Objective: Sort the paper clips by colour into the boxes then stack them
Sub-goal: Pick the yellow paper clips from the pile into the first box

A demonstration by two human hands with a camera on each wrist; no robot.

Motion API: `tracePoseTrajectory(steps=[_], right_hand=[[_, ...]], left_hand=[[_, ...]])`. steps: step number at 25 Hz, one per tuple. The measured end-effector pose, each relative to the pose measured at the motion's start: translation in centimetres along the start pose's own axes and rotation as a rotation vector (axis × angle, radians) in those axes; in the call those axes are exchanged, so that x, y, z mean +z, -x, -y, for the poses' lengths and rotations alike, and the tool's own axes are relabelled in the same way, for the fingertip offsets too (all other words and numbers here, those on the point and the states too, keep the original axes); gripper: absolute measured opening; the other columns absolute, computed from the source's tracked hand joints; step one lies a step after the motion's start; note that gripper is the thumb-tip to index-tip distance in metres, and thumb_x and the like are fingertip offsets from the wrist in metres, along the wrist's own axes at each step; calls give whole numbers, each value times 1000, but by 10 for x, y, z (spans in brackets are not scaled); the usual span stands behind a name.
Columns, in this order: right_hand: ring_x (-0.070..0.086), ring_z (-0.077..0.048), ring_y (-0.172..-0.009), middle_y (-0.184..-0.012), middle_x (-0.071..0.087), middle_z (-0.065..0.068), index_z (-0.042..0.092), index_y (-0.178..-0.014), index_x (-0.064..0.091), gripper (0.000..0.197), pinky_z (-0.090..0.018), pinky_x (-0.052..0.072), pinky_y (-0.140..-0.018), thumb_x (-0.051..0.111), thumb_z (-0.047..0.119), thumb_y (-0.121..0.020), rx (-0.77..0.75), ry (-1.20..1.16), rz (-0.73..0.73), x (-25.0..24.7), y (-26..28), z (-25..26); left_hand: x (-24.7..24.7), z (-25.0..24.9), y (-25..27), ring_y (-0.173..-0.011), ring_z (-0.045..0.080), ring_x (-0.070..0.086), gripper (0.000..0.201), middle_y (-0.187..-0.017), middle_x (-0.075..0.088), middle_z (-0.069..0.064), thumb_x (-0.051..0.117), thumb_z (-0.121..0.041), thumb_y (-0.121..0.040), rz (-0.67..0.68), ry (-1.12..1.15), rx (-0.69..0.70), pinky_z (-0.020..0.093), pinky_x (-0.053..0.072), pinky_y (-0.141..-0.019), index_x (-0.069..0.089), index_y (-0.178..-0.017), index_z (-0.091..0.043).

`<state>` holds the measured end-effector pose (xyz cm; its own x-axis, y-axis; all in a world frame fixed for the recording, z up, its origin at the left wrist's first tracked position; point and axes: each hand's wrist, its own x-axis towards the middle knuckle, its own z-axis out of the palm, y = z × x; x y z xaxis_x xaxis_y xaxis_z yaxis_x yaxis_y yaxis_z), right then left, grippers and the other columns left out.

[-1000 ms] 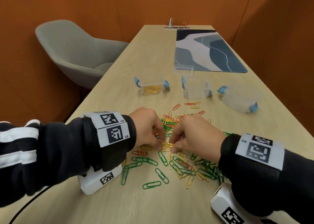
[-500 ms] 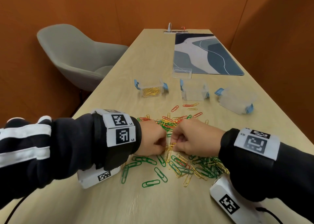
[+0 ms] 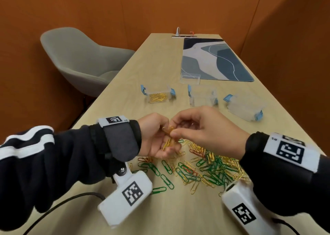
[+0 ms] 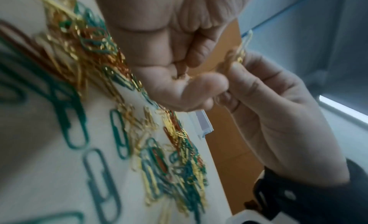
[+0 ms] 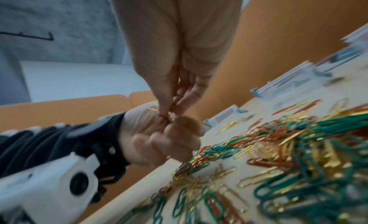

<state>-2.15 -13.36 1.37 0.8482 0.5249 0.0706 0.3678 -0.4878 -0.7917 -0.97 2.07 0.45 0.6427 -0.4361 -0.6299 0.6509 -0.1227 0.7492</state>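
- Left hand (image 3: 155, 136) cupped, gripping gold paper clips (image 3: 167, 143)
- Right hand (image 3: 205, 129) pinching same bunch
- Light, slick, tangle-prone wire; best pinched mid-bunch

Head view: high, facing forward and down along table (image 3: 160, 56). Wrist views: low and close, aimed up at fingers – shared by all three: meeting hands, paper clip pile (image 3: 205, 168).
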Motion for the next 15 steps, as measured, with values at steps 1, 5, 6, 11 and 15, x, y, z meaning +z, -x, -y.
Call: tracePoseTrajectory(steps=[1,5,6,11,15], right_hand=[[61,-3,-59,-74,71,-3,16,-85,71,6,-9,46,-59,69,12,-82,-30,12,5,4,0,3],[61,-4,-67,-79,69,3,22,-90,70,15,-15,49,-66,74,20,-77,-38,59,-81,3,4,1],[59,-4,-67,-78,68,4,21,-89,70,14,-15,48,-65,75,23,-76,21,104,-89,2,7,-1],[59,-9,-72,-76,63,5,17,-85,67,21,-23,53,-70,80,25,-70,258,356,218,13,23,-11],[58,-5,-67,-75,64,7,20,-82,68,21,-20,52,-68,83,19,-67,298,359,276,1,27,-9]], left_hand=[[1,1,-1,-37,16,46,28,-54,55,13,25,-12,-84,15,41,5,14,42,-37,51,-76,-6],[-3,2,2,-34,9,39,34,-50,47,2,34,-28,-95,-72,-11,-2,10,33,-33,51,-70,-12],[-7,2,4,-33,7,34,34,-49,43,-1,36,-28,-95,-101,-58,-19,9,26,-30,47,-67,-14],[-14,3,10,-33,5,30,26,-55,43,1,35,-9,-94,-149,-180,-89,12,22,-26,51,-73,-9],[-1,6,11,-44,7,36,24,-60,45,-4,41,-11,-96,-321,-673,32,11,31,-36,63,-86,-13]])
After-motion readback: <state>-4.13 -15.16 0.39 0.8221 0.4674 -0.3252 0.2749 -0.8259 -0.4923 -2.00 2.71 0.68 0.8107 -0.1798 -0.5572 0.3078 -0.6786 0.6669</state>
